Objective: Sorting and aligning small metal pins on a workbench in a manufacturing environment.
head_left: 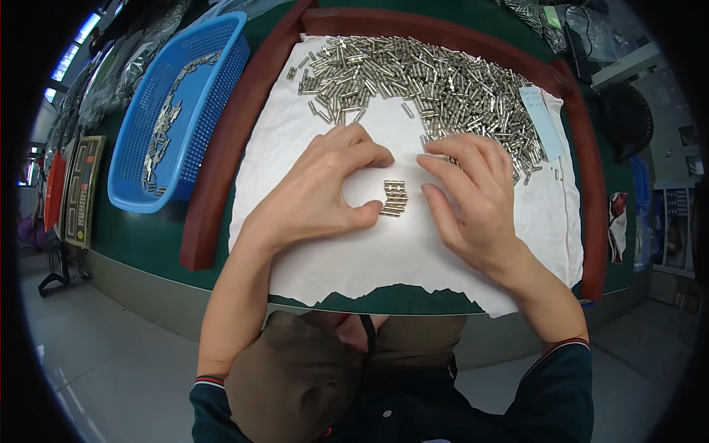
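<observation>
Several small shiny metal pins [394, 198] lie side by side in a short, slightly crooked column on the white cloth [347, 266]. My left hand [325, 181] curves around their left side, open, with thumb and fingers apart. Its thumb tip is at the lower left of the column, touching or nearly so. To the right, my right hand [473, 196] hovers with bent fingers, thumb and forefinger apart and nothing visible between them. A large heap of the same kind of pins [413, 70] spreads over the far part of the cloth, reaching behind my right hand.
A dark red wooden frame [203, 214] borders the cloth on the left, far and right sides. Outside it, on the green table, stands a blue perforated basket [188, 111] with metal pieces inside. A pale blue paper slip [543, 122] lies by the heap's right edge.
</observation>
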